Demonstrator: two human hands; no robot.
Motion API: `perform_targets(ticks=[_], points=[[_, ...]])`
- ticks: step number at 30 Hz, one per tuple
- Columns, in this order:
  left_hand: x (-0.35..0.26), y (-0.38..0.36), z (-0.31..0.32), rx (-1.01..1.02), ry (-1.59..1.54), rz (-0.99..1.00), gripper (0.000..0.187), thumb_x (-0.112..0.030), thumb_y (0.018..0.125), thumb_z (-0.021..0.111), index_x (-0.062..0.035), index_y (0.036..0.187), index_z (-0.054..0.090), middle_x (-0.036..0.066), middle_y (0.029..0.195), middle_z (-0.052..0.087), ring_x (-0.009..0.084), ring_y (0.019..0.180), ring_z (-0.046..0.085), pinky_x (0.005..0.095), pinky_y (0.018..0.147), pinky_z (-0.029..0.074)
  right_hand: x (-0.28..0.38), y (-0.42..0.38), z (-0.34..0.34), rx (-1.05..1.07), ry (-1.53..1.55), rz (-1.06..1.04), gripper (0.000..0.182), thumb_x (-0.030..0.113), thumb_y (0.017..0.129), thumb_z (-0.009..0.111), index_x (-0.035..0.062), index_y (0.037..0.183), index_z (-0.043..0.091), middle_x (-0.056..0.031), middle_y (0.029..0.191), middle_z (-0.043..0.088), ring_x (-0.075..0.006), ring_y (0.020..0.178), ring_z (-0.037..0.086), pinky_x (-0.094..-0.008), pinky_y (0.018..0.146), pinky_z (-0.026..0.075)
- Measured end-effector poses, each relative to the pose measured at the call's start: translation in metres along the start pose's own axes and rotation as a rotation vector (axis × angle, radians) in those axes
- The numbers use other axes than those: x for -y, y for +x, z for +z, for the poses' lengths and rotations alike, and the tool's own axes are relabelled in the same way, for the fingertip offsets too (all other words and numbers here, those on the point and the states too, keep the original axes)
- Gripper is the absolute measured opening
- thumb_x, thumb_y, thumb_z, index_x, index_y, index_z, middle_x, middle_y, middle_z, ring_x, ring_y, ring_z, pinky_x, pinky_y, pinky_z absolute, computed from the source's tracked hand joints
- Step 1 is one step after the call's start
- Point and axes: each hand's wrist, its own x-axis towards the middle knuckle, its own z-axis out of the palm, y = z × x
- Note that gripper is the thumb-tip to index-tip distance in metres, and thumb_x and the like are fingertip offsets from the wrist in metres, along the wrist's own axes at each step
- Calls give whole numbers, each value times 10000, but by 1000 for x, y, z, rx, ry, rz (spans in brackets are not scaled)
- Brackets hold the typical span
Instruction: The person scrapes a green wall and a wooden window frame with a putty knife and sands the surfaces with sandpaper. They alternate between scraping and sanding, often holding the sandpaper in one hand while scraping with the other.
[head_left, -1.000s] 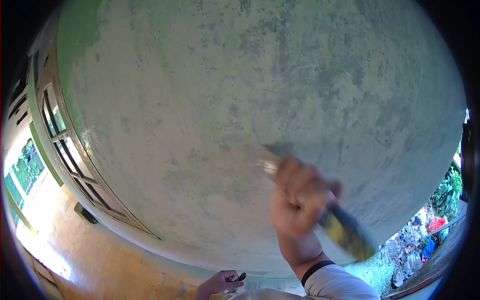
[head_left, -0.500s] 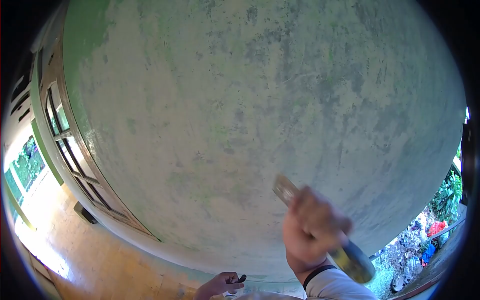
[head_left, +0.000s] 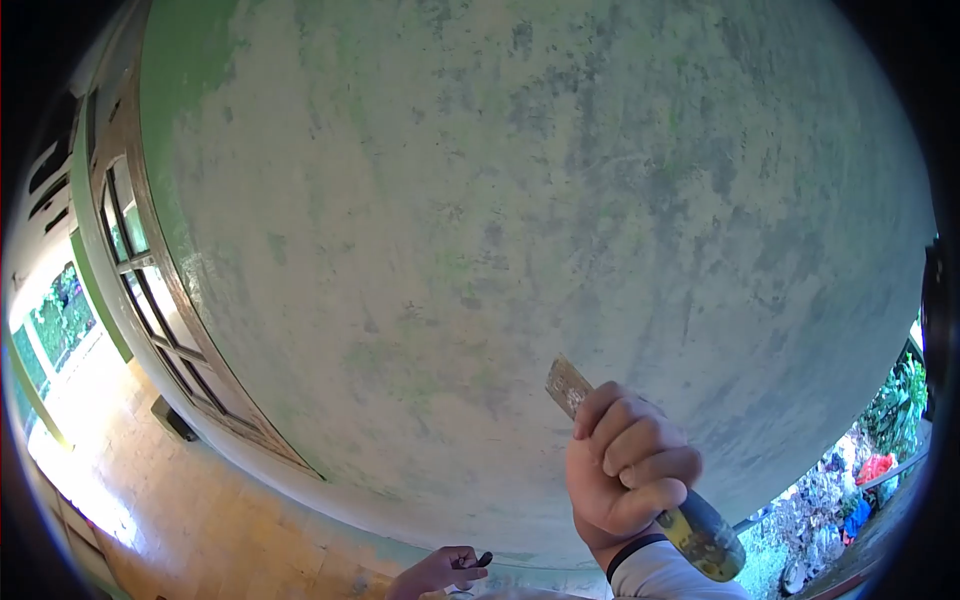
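My right hand (head_left: 630, 465) is wrapped in a fist around a scraper (head_left: 706, 538). Its yellow-and-black handle sticks out below the fist, and the flat, worn blade (head_left: 567, 384) points up and left, overlapping the wall in this view. The wall (head_left: 440, 270) is pale and patchy, with green and grey areas. Low at the bottom edge, my left hand (head_left: 437, 572) has its fingers curled around a short dark piece (head_left: 485, 560) whose kind I cannot make out.
A wooden-framed window (head_left: 160, 300) is set in the wall at the left. Below it runs an orange tiled floor (head_left: 230, 500), with a small dark box-like object (head_left: 174, 418) by the wall base. Plants (head_left: 895, 400) and a heap of debris (head_left: 810, 510) lie outside at the right.
The right hand, blurred before, now shows sharply, still gripping the scraper at nearly the same place. The left hand has barely moved. The view has shifted slightly.
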Motion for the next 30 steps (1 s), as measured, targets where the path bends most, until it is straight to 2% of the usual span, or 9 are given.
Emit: perform_targets(ticks=[2,4,8,15,20,21,25,27,30], points=[[2,-1,-2,13,11,1,350,-145,813,667,-111,653,357,-84,642,332,34,609,310,207,527,269,-18,5,4,44,-110,77,329,334,939,414,123,695,344,12,539,336,-114,450,313,-316,520,351],[-21,-11,8,6,-41,-35,353,-150,816,665,-113,653,354,-86,644,329,34,609,308,207,529,269,-42,3,9,-81,135,236,338,341,935,422,129,686,337,16,515,330,-108,439,322,-294,486,352],[-17,-16,4,-42,-12,-12,359,-175,823,661,-117,654,350,-88,652,326,36,606,301,209,531,265,-23,9,28,63,21,39,301,312,944,403,128,715,338,11,539,327,-117,452,308,-324,522,368],[3,-15,-26,48,76,98,354,-190,825,661,-121,656,358,-89,658,330,37,599,295,209,524,253,-43,7,34,37,29,49,312,362,953,364,134,741,348,17,552,345,-102,460,317,-298,529,378],[-23,-13,-62,31,130,-2,330,-173,823,659,-118,660,378,-77,653,361,36,622,331,207,549,271,-64,6,41,2,-21,14,326,375,959,335,137,737,345,19,554,359,-94,460,315,-281,538,374],[-22,-11,-67,51,143,4,330,-173,823,659,-118,660,378,-77,653,361,36,622,331,207,549,271,-58,9,48,-45,-52,34,354,346,938,423,113,681,355,9,526,340,-111,436,308,-306,479,372],[-23,-6,-91,122,-75,190,251,-190,857,610,-98,683,455,-50,629,448,38,586,371,204,540,301,-38,3,51,-71,-53,-133,354,364,952,370,109,706,351,0,535,343,-123,453,327,-334,511,376],[-30,-11,-100,32,-51,183,169,-170,834,635,-57,777,523,32,621,573,121,564,571,288,557,490,-59,3,50,-48,-84,-121,339,360,961,334,123,720,344,7,547,341,-108,464,319,-306,524,360],[-1,7,-125,176,-127,203,143,-148,864,593,-58,777,525,31,617,569,123,560,569,282,554,484,-56,8,54,-10,-124,-76,327,357,971,293,135,735,340,11,560,343,-96,478,306,-277,538,342]])
